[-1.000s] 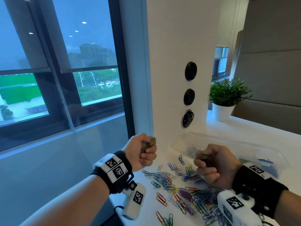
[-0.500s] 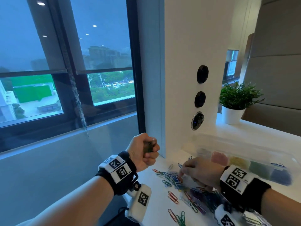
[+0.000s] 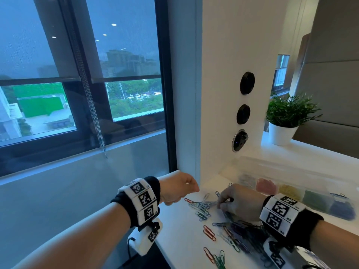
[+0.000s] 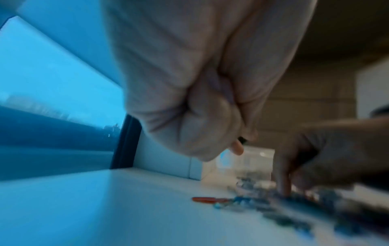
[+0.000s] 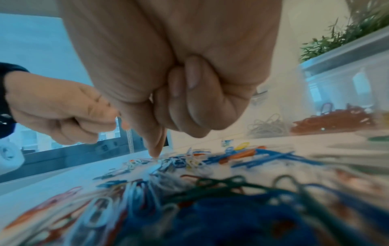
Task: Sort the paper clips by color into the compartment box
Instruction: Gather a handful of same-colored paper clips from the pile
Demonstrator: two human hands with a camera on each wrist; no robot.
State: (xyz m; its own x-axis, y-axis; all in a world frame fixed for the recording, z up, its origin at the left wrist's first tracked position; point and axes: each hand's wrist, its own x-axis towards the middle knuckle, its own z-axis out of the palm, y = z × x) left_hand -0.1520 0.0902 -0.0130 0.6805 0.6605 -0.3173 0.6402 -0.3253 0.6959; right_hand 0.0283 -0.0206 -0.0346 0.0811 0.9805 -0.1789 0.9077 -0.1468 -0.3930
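Your right hand point(image 3: 238, 201) has come down from the air onto the loose paper clips point(image 3: 231, 228) near the desk's left edge, one finger pressing them. Your left hand point(image 3: 177, 188) stays curled; whether it holds clips, I cannot tell. So more sorting into the box point(image 3: 295, 167) at the back edge remains.

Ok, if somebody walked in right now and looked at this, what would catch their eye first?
Probably the heap of coloured paper clips spilled across the white counter, with the right hand poking a fingertip into its far edge. The left hand hovers curled just left of the heap, above the counter's end. Behind them, against the wall, sits the clear compartment box, clips already grouped inside by colour.
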